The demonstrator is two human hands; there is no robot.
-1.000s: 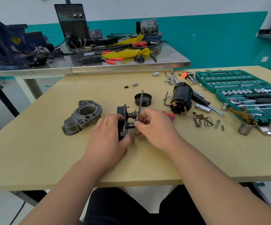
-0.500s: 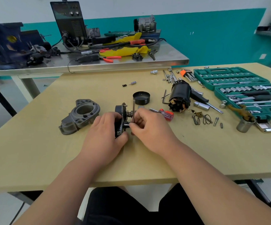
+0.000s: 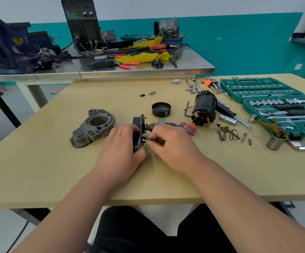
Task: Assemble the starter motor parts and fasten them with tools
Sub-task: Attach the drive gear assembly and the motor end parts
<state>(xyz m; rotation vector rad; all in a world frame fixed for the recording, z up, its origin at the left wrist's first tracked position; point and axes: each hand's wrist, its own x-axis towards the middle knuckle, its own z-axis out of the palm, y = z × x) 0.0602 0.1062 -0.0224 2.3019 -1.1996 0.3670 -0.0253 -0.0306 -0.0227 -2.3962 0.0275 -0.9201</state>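
A workshop: socket set [image 3: 268,95], bench vise [image 3: 11,44], welder [image 3: 83,24].

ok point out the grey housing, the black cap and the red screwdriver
grey housing [image 3: 86,131]: head view, on its body below the round opening
black cap [image 3: 161,113]: head view, on its front wall
red screwdriver [image 3: 189,128]: head view, on its red handle
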